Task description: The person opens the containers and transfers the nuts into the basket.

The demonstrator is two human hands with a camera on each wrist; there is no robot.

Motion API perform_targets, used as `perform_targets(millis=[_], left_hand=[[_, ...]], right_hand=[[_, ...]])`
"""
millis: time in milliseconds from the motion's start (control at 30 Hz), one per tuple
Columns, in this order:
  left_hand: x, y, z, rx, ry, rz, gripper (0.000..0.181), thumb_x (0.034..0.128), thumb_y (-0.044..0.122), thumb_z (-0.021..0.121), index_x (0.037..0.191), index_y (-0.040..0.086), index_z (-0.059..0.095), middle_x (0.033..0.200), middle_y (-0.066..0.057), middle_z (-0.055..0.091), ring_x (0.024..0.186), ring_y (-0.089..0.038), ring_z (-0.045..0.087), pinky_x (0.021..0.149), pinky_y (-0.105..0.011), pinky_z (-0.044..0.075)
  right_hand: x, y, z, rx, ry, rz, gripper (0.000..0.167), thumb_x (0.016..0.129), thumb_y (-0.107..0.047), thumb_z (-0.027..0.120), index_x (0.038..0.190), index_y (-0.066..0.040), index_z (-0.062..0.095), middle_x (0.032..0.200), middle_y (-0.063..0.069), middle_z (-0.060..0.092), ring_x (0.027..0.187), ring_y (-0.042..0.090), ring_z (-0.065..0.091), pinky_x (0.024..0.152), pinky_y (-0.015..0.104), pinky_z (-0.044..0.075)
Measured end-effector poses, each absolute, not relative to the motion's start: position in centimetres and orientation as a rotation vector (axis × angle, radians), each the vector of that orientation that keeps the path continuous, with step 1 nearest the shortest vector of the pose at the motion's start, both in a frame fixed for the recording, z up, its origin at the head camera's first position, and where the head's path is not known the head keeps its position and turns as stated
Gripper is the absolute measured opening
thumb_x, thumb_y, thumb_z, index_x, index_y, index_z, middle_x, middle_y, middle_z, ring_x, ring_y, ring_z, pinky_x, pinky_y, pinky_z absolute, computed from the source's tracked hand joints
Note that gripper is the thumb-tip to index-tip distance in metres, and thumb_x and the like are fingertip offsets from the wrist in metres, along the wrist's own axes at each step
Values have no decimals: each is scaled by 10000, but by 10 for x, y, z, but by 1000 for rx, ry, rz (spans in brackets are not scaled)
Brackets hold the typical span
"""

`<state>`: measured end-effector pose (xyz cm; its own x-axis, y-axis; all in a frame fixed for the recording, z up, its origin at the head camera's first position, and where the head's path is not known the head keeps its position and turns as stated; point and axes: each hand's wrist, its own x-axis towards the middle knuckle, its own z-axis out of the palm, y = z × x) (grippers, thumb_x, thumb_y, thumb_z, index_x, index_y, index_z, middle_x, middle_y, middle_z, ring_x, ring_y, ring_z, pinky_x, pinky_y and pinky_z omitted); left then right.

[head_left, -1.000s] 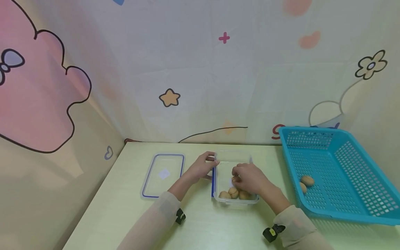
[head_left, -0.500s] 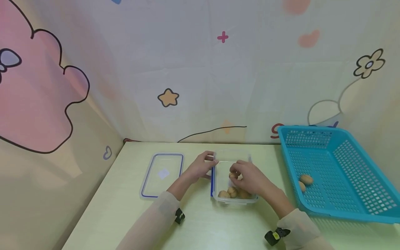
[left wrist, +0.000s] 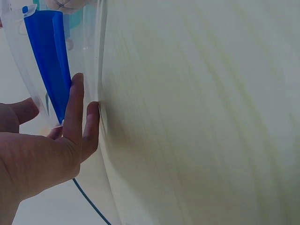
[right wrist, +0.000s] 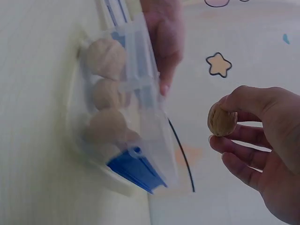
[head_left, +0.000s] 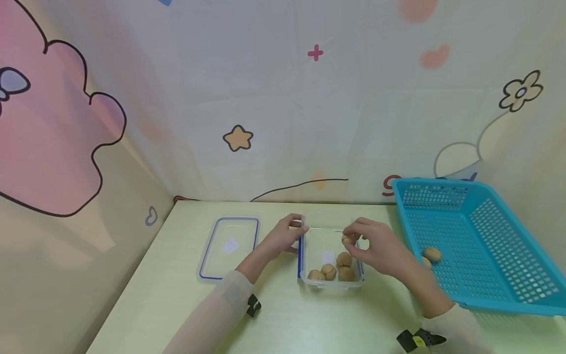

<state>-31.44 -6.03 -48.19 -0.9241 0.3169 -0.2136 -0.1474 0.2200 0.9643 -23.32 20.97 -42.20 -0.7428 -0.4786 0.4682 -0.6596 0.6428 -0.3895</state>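
Note:
My right hand pinches a walnut between thumb and fingertips, over the right side of a clear plastic box. The same walnut shows plainly in the right wrist view, apart from the box. Several other walnuts lie inside, along the front and right. At the box's left side, my left hand grips the wall near the back corner, thumb at the rim and fingers outside. The left wrist view shows those fingers beside a blue side clip.
A clear lid with a blue seal lies flat on the table, left of the box. To the right stands a blue plastic basket with walnuts near its left wall. A printed cloth hangs behind the table.
My right hand has risen from inside the box and moved right with a walnut in its fingertips, uncovering the walnuts at the box's right side. The left hand stays put.

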Motion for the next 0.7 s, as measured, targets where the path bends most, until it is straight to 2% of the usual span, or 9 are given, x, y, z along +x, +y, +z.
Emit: perform_targets(millis=[200, 400, 533, 700], left_hand=[[-315, -60, -481, 156, 2132, 1752, 536, 1077, 209, 643, 1555, 65, 449, 1487, -207, 488, 1242, -391, 610, 825, -493, 665], [-317, -61, -483, 154, 2137, 1746, 535, 1078, 222, 644, 1555, 74, 452, 1495, -203, 486, 1258, -391, 603, 826, -491, 665], [-318, -61, -484, 155, 2144, 1742, 541, 1079, 226, 646, 1559, 75, 448, 1495, -202, 482, 1282, -406, 591, 825, -489, 665], [-318, -60, -484, 156, 2131, 1750, 549, 1075, 223, 652, 1560, 75, 445, 1499, -204, 474, 1294, -425, 580, 815, -479, 668]], right_hand=[[-224, 238, -405, 761, -2538, 726, 266, 825, -15, 888, 1025, -124, 752, 944, -78, 699, 832, 105, 650, 733, 351, 627], [-214, 270, -395, 617, -2537, 672, 285, 814, -40, 913, 1048, -93, 759, 953, -22, 730, 859, 184, 688, 747, 377, 641], [-209, 295, -393, 582, -2492, 645, 308, 812, -40, 915, 1073, -87, 758, 979, 1, 739, 859, 225, 706, 740, 285, 612], [-204, 322, -392, 477, -2539, 637, 297, 853, -87, 895, 1112, -92, 751, 1032, 47, 742, 925, 300, 722, 777, 118, 495]])
